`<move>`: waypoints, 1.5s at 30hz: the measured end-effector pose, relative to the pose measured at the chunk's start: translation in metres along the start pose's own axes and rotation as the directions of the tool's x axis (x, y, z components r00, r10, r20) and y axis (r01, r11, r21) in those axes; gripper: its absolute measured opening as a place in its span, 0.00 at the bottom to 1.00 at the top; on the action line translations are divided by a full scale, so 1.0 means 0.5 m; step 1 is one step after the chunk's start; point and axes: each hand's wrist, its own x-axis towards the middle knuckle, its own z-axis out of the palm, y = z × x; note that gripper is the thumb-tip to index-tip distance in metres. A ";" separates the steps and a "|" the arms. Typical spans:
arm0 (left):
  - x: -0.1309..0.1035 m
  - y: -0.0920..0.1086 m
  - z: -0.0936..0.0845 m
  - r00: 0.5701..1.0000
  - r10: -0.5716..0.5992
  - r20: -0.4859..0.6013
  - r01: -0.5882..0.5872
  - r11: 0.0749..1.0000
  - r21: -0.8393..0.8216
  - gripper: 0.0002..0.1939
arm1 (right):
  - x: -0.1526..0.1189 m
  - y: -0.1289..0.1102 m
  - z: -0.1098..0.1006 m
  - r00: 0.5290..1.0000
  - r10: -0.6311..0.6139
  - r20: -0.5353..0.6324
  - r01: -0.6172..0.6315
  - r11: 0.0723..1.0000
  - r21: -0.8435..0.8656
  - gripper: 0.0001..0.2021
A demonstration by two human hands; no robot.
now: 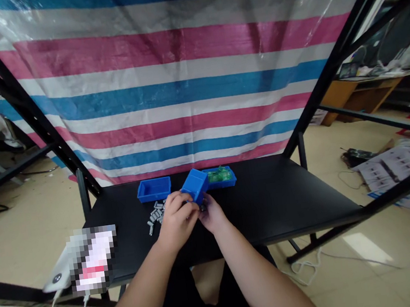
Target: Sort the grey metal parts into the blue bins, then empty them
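Note:
A blue plastic bin (195, 181) is held tilted above the middle of the black table. My left hand (178, 217) has its fingers closed on the bin's near left side. From below and to the right, my right hand (212, 214) grips the same bin, its fingers partly hidden behind it. Several small silvery cylinders (154, 217) lie loose on the table just left of my left hand. Behind them stands a second blue bin (154, 189), upright. Another blue bin (227, 182) with green material (220, 174) in it stands behind the held bin, to the right.
The black table (271, 200) has a striped sheet (182, 96) hanging behind it and black metal frame posts at both sides. A white device (63, 268) and a blurred-out phone with cables lie at the left edge. A person sits far left.

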 end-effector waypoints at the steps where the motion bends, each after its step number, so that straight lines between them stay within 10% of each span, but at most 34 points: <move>1: -0.002 -0.003 -0.004 0.999 -0.024 -0.028 0.024 1.000 0.013 0.06 | 0.000 -0.001 -0.003 0.999 0.036 -0.017 -0.036 0.999 0.020 0.10; 10: -0.050 -0.048 -0.067 0.853 -0.321 -0.411 0.373 0.927 0.049 0.05 | 0.024 -0.054 -0.034 0.995 -0.070 0.077 0.104 0.730 -0.676 0.19; 19: -0.158 -0.074 -0.095 0.759 -0.374 -0.534 0.506 0.854 0.121 0.08 | 0.069 -0.061 -0.012 0.941 -0.172 0.292 0.286 -0.056 -0.956 0.06; 24: -0.190 -0.088 -0.096 0.665 -0.507 -0.548 0.589 0.807 -0.031 0.09 | 0.069 -0.025 -0.017 0.911 -0.101 0.400 0.351 -0.319 -0.880 0.09; 28: -0.213 -0.106 -0.086 0.607 -0.574 -0.550 0.595 0.787 -0.164 0.13 | 0.069 -0.014 -0.025 0.895 -0.090 0.437 0.361 -0.428 -0.828 0.11; 32: -0.222 -0.112 -0.078 0.641 -0.556 -0.528 0.593 0.796 -0.119 0.14 | 0.069 -0.012 -0.029 0.876 -0.118 0.467 0.348 -0.515 -0.783 0.10; 40: -0.174 -0.101 -0.046 0.589 -0.644 -0.489 0.619 0.748 -0.240 0.11 | 0.065 -0.005 -0.042 0.850 -0.211 0.482 0.359 -0.438 -0.824 0.08; 45: -0.108 -0.122 -0.005 0.657 -0.602 -0.454 0.546 0.795 -0.263 0.08 | 0.054 -0.014 -0.053 0.804 -0.316 0.503 0.406 -0.326 -0.854 0.09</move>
